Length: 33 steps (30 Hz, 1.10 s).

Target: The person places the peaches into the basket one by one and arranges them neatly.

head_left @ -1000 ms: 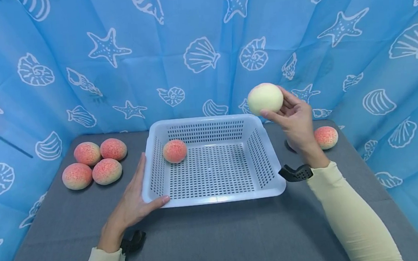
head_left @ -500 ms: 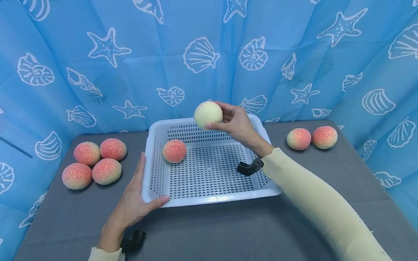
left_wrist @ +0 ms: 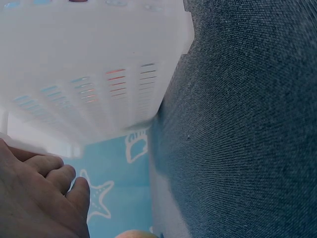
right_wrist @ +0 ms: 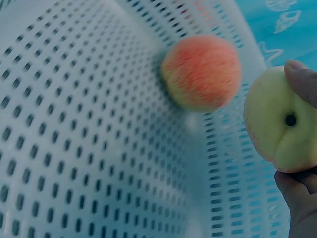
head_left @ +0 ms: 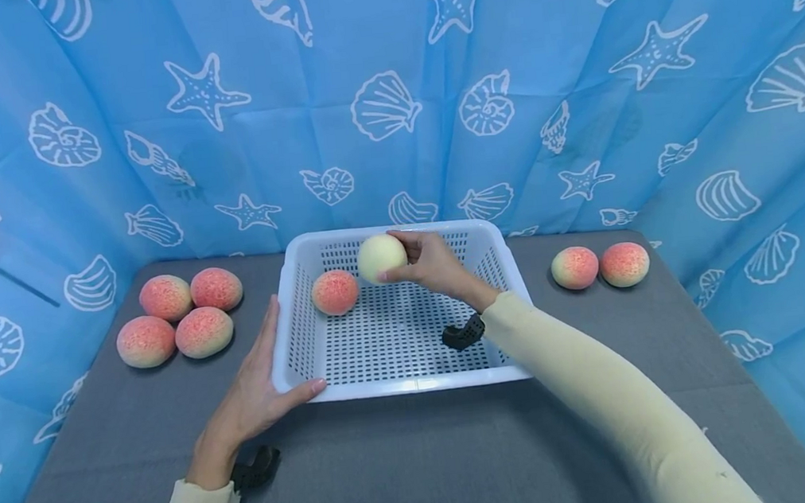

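My right hand point(head_left: 436, 264) holds a peach point(head_left: 381, 258) between thumb and fingers, over the back of the white plastic basket point(head_left: 414, 385). Its pale yellow side faces the head camera; the right wrist view shows a dark hole in the held peach point(right_wrist: 267, 119). A red-speckled peach point(head_left: 336, 292) sits inside the basket, left of the held one. With the thumb over the front rim and the fingers along the outer left wall, my left hand point(head_left: 253, 392) grips the basket's front left corner. In the left wrist view, the left fingers point(left_wrist: 62, 176) lie under the rim.
Several peaches point(head_left: 204, 331) are grouped on the grey cloth point(head_left: 421, 465), left of the basket. Two more, a nearer peach point(head_left: 575, 268) and a farther peach point(head_left: 625, 265), rest side by side on the right. A blue curtain point(head_left: 331, 90) hangs behind the table.
My right hand has carried the peach leftward from above the right rim and lowered it into the basket's space beside the other peach. The left hand has stayed at the corner.
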Each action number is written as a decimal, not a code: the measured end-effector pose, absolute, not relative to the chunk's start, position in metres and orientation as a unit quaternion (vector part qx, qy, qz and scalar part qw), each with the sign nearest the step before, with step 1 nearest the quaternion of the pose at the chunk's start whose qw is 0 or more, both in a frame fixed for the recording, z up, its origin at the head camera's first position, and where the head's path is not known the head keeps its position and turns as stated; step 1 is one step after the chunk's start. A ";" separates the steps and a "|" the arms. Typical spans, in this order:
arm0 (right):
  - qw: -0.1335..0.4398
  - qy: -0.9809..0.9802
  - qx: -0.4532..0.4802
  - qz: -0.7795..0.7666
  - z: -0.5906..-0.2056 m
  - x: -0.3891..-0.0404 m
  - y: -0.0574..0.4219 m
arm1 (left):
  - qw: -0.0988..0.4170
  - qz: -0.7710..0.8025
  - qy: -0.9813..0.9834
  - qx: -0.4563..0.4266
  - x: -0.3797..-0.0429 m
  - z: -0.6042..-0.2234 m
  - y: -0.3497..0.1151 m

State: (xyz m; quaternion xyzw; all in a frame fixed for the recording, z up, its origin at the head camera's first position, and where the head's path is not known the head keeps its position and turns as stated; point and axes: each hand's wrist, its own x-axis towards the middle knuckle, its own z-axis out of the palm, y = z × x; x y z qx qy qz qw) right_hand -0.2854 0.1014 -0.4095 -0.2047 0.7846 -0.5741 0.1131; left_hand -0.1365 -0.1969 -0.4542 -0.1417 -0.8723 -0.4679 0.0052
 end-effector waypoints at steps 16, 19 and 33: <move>0.134 0.854 -0.206 -0.458 -0.427 -0.282 0.090 | 0.004 -0.472 -0.870 -0.141 -0.136 -0.452 -0.196; 0.132 0.858 -0.203 -0.452 -0.427 -0.282 0.089 | 0.004 -0.472 -0.871 -0.139 -0.136 -0.452 -0.195; 0.139 0.882 -0.212 -0.396 -0.433 -0.282 0.089 | 0.007 -0.470 -0.871 -0.141 -0.135 -0.452 -0.194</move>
